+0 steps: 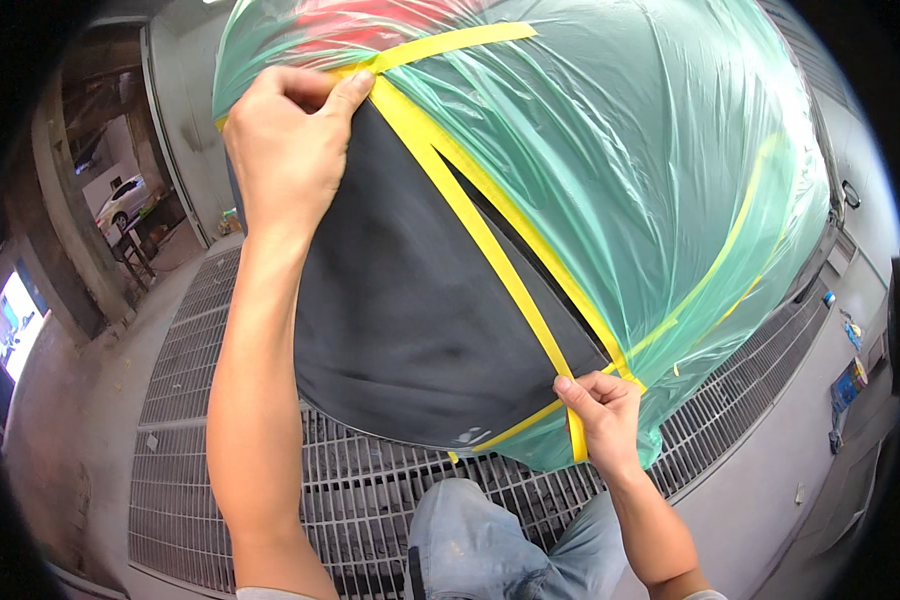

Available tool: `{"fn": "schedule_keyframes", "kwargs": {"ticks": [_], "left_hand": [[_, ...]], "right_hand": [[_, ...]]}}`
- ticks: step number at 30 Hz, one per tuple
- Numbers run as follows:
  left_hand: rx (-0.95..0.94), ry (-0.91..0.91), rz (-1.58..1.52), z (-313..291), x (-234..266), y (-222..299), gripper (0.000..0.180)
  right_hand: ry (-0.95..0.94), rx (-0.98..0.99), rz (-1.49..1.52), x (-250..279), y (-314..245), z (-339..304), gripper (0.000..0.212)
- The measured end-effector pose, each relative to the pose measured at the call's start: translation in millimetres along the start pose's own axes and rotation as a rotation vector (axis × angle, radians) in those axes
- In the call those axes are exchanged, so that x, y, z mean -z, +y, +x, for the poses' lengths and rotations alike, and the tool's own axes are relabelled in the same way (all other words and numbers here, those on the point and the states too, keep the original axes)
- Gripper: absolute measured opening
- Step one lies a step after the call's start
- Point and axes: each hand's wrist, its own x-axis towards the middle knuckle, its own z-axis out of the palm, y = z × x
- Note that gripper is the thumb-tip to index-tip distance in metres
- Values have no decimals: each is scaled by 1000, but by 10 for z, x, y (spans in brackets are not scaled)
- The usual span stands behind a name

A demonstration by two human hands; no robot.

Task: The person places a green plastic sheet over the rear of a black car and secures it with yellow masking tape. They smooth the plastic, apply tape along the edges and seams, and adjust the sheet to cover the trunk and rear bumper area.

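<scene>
A strip of yellow masking tape [500, 262] stretches diagonally across a dark grey car body panel [400, 290]. At its upper end, my left hand [288, 150] is closed, with the thumb pressed on the tape near the panel's top corner. My right hand [608, 415] pinches the strip low down between thumb and fingers, and a short tail hangs below the grip. Green translucent masking film [660, 170] covers the car beside the panel. Another yellow tape line [545, 250] runs along the film's edge, leaving a narrow dark wedge between the two strips.
Metal floor grating [195, 490] lies under and around the car. My knees [470, 530] are close below the panel. A doorway at the left shows a parked white car [125, 200]. A lit screen or window [15, 325] is at far left; small items [848, 385] lie at right.
</scene>
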Motion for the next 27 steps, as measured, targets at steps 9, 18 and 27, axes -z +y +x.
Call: {"fn": "schedule_keyframes", "kwargs": {"ticks": [9, 18, 27], "left_hand": [[157, -13, -344, 44, 12, -123, 33], [41, -6, -211, -97, -38, -113, 31], [25, -29, -195, -152, -36, -107, 29]], "right_hand": [[25, 8, -55, -31, -43, 11, 27], [79, 2, -109, 10, -112, 36, 27], [147, 36, -112, 97, -233, 106, 27]]}}
